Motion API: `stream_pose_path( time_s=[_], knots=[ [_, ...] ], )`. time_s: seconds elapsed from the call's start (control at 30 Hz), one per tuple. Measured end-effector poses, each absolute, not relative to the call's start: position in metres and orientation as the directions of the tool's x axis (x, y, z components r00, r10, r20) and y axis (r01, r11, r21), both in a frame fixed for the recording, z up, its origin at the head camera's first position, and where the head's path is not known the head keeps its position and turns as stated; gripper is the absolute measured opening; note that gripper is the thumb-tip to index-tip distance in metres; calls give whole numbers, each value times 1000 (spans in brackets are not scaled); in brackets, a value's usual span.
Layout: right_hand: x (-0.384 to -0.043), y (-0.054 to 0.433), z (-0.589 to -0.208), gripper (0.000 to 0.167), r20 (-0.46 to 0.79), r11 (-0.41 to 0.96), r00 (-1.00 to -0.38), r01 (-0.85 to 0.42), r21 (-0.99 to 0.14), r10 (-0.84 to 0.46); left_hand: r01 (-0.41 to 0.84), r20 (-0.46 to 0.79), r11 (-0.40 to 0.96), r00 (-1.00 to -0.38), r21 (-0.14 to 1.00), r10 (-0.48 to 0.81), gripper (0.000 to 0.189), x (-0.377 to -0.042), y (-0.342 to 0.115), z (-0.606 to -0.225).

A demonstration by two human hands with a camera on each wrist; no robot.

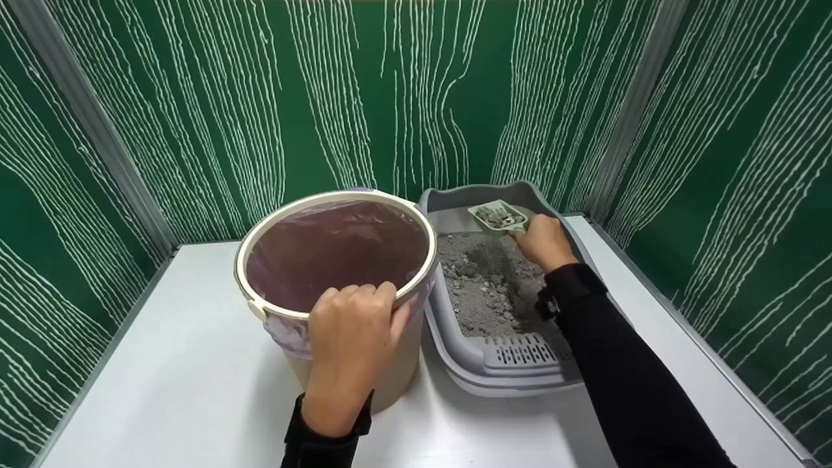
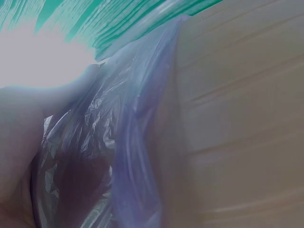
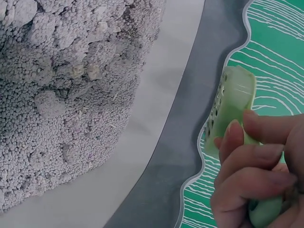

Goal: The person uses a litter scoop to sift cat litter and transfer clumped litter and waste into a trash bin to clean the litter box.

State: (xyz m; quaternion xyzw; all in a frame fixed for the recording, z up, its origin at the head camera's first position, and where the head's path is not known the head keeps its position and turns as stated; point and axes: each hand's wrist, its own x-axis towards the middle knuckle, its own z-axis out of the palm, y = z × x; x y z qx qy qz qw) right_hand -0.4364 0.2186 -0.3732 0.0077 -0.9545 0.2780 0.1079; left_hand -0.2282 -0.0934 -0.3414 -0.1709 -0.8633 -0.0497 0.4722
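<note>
Left hand [image 1: 351, 331] grips the bin [image 1: 404, 354]; right of it, right hand [image 1: 546, 242] clasps a loaded scoop [image 3: 236, 97]; litter clumps [image 1: 484, 296] remain.

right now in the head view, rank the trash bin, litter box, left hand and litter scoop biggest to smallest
1. Trash bin and litter box: too alike to rank, the box being partly hidden.
2. Left hand.
3. Litter scoop.

My small pale-green perforated scoop [image 3: 237, 95] was smooth plastic; my grey high-sided tray [image 1: 455, 331], matt plastic; its grey granules [image 1: 481, 292], rough; my round beige bin [image 2: 242, 118], ridged plastic; its translucent purple liner [image 2: 137, 166], glossy, crinkled film.
</note>
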Motion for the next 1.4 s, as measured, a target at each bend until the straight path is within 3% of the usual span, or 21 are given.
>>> stream_pose_path(
  time_s=[0.33, 0.6, 0.83, 1.23, 1.4],
  knots=[
    [-437, 219, -370, 42, 101, 864, -990, 34, -503, 98, 340, 824, 938, -510, -69, 246, 38, -228, -93, -341],
    [-436, 219, -371, 43, 120, 865, -988, 22, -501, 95, 341, 824, 938, -514, -60, 239, 36, -228, -93, -341],
    [-437, 221, -367, 42, 35, 860, -995, 61, -506, 92, 338, 829, 939, -504, -68, 241, 36, -227, -92, -341],
    [-425, 226, -345, 31, 222, 892, -974, -59, -449, 47, 339, 824, 939, -513, -63, 241, 37, -227, -93, -339],
    [-420, 228, -319, 33, 226, 898, -974, -87, -431, 14, 345, 818, 937, -522, -54, 240, 36, -228, -92, -339]
  ],
)
